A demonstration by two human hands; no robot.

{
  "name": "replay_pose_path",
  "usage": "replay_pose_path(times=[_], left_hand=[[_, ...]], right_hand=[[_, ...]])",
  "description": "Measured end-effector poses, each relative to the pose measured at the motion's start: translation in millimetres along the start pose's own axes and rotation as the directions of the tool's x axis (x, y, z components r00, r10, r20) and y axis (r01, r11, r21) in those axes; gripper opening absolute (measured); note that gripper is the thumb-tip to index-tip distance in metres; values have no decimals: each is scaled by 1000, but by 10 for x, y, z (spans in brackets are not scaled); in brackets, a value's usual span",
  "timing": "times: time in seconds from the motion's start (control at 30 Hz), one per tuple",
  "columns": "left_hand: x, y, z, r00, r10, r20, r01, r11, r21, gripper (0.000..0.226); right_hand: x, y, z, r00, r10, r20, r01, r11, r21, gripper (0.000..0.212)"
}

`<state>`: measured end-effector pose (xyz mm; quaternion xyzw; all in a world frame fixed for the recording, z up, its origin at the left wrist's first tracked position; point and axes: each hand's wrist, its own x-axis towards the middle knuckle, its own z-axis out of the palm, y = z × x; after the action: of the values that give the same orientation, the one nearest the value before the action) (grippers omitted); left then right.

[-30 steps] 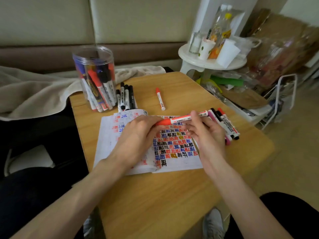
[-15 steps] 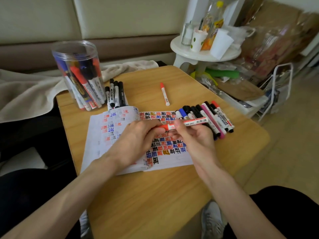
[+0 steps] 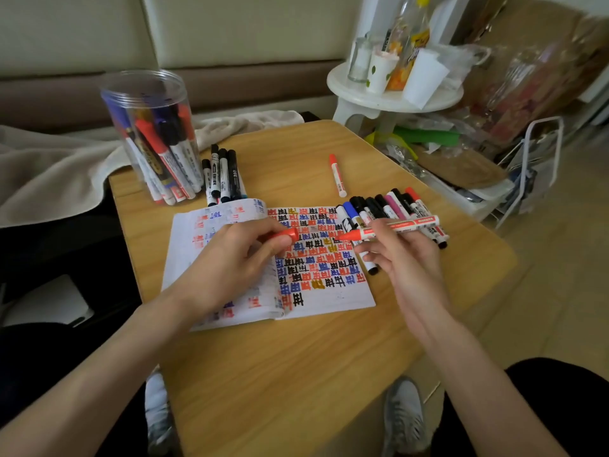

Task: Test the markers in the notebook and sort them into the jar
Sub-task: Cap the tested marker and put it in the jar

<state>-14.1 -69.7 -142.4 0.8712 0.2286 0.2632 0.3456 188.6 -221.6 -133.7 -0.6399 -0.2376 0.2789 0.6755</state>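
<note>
An open notebook full of coloured marks lies on the wooden table. My right hand holds an uncapped red marker above the right page, tip pointing left. My left hand pinches the marker's red cap over the notebook's middle. A row of several markers lies beside the notebook's right edge, partly behind my right hand. The clear jar with several markers stands at the table's far left corner.
Several black markers lie next to the jar. A single red marker lies at the far middle of the table. A white stool with cups and bottles stands behind right, above floor clutter. A beige blanket lies to the left.
The cap has come off the red marker: my left hand drew it leftward while my right hand kept the barrel. The view also shifted, so things sit further right.
</note>
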Motion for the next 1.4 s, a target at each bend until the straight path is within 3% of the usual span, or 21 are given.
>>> replay_pose_path(times=[0.2,0.93,1.07,1.4], left_hand=[[-11,-67,34,1000,1,-18,0,998,66,45],[-31,-179,42,1000,4,4,-4,989,145,40],[-40,-175,48,1000,9,0,-9,990,142,37],[-42,-167,58,1000,24,-11,-22,988,155,38]], right_hand=[[-70,67,38,1000,13,18,-13,1000,-1,18],[-247,222,150,954,-140,266,183,973,-143,15],[-301,265,176,960,-122,254,153,983,-106,27],[-333,328,193,954,-107,280,138,986,-93,15]])
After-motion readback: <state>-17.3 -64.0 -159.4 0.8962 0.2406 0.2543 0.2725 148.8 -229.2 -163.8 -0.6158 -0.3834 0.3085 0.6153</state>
